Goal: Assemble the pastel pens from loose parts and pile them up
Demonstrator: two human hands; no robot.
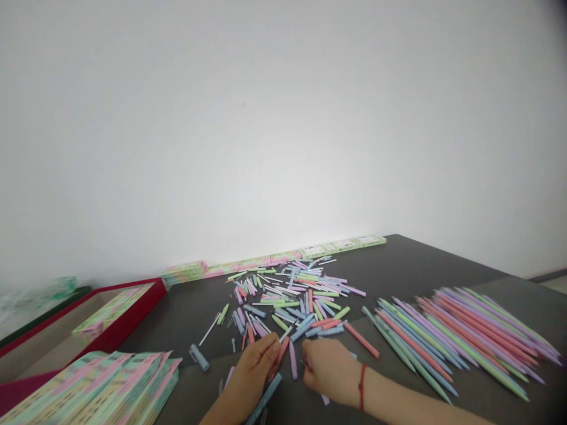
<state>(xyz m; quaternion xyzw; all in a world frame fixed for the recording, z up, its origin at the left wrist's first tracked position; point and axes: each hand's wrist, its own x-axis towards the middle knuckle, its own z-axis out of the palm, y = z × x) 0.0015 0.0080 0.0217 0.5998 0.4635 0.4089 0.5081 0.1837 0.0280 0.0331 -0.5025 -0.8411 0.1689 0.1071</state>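
Note:
My left hand (254, 366) rests on the dark table (398, 265), fingers curled around pastel pen parts; a red piece (280, 354) and a blue-grey barrel (266, 398) stick out from it. My right hand (328, 369), with a red string on the wrist, is closed just right of it, pinching something small I cannot make out. In front of both hands lies a scattered heap of pen parts (292, 301) in pink, green, blue and lilac.
A fan of assembled pastel pens (460, 336) lies at the right. Stacks of printed green-pink cards (101, 389) sit at the front left, and a red-rimmed box (119, 330) holds more. A row of card packs (274, 258) lines the white wall.

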